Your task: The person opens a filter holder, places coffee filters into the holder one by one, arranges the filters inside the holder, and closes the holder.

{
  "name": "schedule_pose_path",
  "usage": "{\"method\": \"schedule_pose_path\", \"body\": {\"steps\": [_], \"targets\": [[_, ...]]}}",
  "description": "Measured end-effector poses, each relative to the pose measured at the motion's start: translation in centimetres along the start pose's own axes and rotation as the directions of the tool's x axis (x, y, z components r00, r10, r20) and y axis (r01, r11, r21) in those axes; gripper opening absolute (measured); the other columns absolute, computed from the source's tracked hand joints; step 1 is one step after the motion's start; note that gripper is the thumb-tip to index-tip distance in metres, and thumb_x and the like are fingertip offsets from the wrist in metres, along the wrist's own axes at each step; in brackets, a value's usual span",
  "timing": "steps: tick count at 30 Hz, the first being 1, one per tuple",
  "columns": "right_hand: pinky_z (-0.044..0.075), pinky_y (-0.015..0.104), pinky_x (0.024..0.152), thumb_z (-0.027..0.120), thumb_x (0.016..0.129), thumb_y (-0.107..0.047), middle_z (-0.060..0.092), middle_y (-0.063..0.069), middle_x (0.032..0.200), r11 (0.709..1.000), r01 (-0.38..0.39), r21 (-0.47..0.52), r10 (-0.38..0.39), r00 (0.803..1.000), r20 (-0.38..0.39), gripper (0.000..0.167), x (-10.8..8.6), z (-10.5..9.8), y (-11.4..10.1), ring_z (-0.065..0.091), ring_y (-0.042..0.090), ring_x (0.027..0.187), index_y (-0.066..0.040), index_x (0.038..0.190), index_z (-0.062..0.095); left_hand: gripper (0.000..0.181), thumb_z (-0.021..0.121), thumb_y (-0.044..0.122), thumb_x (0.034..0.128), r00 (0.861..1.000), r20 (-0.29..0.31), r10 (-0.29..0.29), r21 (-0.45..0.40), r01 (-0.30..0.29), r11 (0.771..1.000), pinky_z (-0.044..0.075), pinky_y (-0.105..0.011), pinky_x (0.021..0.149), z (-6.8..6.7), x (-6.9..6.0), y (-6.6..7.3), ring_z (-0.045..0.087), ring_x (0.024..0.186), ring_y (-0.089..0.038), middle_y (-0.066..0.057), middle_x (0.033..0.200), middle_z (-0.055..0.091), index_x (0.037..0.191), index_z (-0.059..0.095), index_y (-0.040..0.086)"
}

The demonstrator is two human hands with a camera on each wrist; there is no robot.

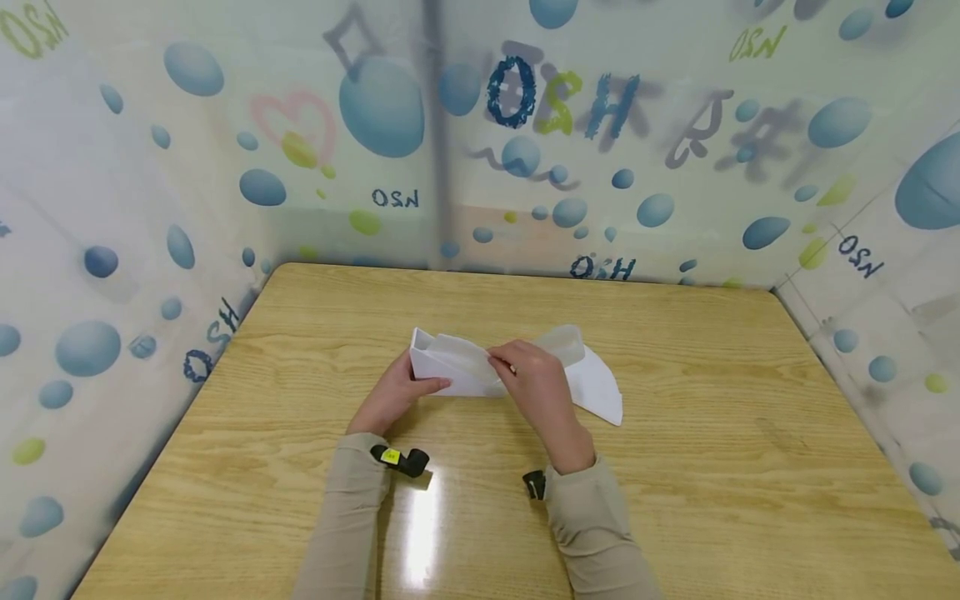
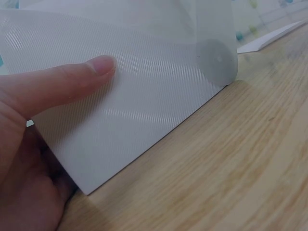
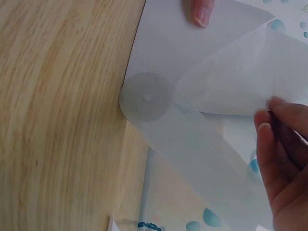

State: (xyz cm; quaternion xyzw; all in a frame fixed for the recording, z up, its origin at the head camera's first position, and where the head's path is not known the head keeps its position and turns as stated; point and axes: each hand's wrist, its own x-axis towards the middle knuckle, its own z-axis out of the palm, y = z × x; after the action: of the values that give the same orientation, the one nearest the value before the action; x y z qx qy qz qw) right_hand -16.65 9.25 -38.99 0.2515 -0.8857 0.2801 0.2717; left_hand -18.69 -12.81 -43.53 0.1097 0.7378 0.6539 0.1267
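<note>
A white box-like piece of ribbed plastic [image 1: 459, 383] stands on the table in the head view. My left hand [image 1: 395, 392] grips its left end, the thumb [image 2: 72, 79] lying across the ribbed face. My right hand [image 1: 536, 385] pinches the edge of a thin translucent sheet [image 3: 231, 72] between thumb and fingers. A translucent strip [image 3: 202, 149] with a rounded end overlaps the ribbed piece's lower corner, where a round disc [image 3: 147, 96] shows. Beyond my right hand lies a white fan-shaped flat part [image 1: 597, 387]; whether it joins the box-like piece is hidden.
The wooden table [image 1: 720, 450] extends to both sides and towards me. Printed walls [image 1: 652, 192] with blue drops stand behind and beside it. A black wrist device [image 1: 401, 460] sits on the left sleeve, another [image 1: 534, 485] on the right.
</note>
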Motion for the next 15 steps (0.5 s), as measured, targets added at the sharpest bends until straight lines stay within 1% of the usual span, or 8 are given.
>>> {"method": "schedule_pose_path", "body": {"steps": [3, 9, 15], "targets": [[0.046, 0.02, 0.058, 0.068, 0.08, -0.013, 0.066, -0.002, 0.082, 1.0, -0.001, -0.003, 0.001, 1.0, 0.005, 0.01, 0.02, 0.06, -0.13, 0.059, 0.007, 0.069, -0.013, 0.089, 0.071, 0.055, 0.07, 0.016, 0.0783, 1.0, 0.004, 0.008, 0.005, -0.009, 1.0, 0.041, -0.037, 0.086, -0.02, -0.03, -0.07, 0.051, 0.104, -0.023, -0.01, 0.115, 0.053, 0.125, 0.041, 0.011], [0.045, 0.019, 0.057, 0.068, 0.08, -0.014, 0.066, -0.003, 0.082, 1.0, -0.013, -0.015, 0.013, 1.0, 0.014, 0.01, -0.04, 0.35, -0.17, 0.058, 0.006, 0.067, -0.014, 0.09, 0.071, 0.054, 0.071, 0.018, 0.0772, 1.0, 0.003, 0.0, -0.01, 0.0, 1.0, 0.041, -0.037, 0.086, -0.08, 0.02, -0.27, 0.051, 0.102, -0.023, -0.01, 0.114, 0.054, 0.123, 0.043, 0.012], [0.046, 0.021, 0.06, 0.067, 0.08, -0.015, 0.066, -0.003, 0.084, 0.999, -0.026, -0.038, 0.028, 0.998, 0.057, 0.011, -0.18, 0.54, -0.17, 0.06, 0.007, 0.07, -0.015, 0.091, 0.07, 0.051, 0.069, 0.015, 0.0786, 1.0, 0.0, -0.014, -0.005, 0.014, 1.0, 0.041, -0.037, 0.085, -0.05, 0.03, -0.09, 0.052, 0.102, -0.024, -0.011, 0.113, 0.054, 0.122, 0.043, 0.01]]}}
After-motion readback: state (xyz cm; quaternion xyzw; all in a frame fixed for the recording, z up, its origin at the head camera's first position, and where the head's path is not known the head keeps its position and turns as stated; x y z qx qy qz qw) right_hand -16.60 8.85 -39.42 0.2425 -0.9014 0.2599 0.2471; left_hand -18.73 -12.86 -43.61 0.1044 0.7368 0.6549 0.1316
